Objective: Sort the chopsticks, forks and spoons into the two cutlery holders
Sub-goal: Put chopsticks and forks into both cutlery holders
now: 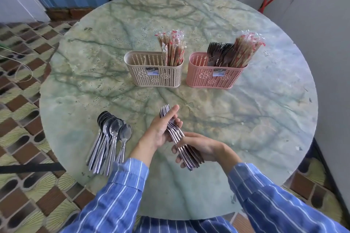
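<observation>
L hand (161,132) grips a bundle of forks (176,135) near the neck, fingers curled round it, thumb straight along the top, tines poking past it toward the holders. R hand (204,147) holds the handle end of the same bundle, fingers wrapped under, hand covering part of the handles (so no count possible). Bundle is held above the near middle of the table (246,119). Near the L hand, to its left, spoons (111,138) lie in a fanned pile, bowls away from the person, handles overlapping; number hard to tell. Further back, two holders side by side, not touching: beige holder (153,75) w/ wrapped chopsticks (172,49) upright in its right compartment; pink holder (214,79) w/ dark forks (219,53) tines up & a 2nd chopstick bunch (246,51) to their right, leaning right. Pink's dividers hidden by contents. Labels on both fronts too small to read. Striped sleeves (123,185) cut off at bottom edge.
</observation>
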### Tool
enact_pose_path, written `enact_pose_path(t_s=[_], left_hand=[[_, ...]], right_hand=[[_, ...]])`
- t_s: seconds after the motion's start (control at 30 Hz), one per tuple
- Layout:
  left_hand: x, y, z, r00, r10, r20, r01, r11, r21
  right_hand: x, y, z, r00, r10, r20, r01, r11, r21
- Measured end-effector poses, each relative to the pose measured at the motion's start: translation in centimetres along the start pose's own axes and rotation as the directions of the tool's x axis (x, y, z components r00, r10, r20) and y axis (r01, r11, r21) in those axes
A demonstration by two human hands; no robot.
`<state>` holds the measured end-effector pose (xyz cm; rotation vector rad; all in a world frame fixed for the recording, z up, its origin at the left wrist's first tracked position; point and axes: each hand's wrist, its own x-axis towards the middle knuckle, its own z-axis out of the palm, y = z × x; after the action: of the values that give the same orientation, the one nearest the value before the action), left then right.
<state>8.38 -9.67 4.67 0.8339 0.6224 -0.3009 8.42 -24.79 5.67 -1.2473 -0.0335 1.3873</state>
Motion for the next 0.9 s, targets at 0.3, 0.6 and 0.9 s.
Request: enact_pose_path(t_s=[0.3,0.6,0.9], left_hand=[[-0.3,0.7,-0.3,0.982,0.160,-0.097,-0.163,0.986,-0.023],[-0.7,4.6,-3.1,0.983,0.027,0.181,-0.006,0.993,-0.114],[-0.4,8.6,-5.9,0.957,-0.005,0.291,-0.020,0.996,0.084]], right_hand=[[1.3,-0.4,1.1,0.988,-0.054,-0.143,0.001,0.937,-0.348],[2.6,-2.7,2.8,0.991,-0.049,-0.124,0.027,0.984,-0.176],[5.6,-4.5,5.4,0.989,-0.103,-0.103,0.106,0.994,0.019]])
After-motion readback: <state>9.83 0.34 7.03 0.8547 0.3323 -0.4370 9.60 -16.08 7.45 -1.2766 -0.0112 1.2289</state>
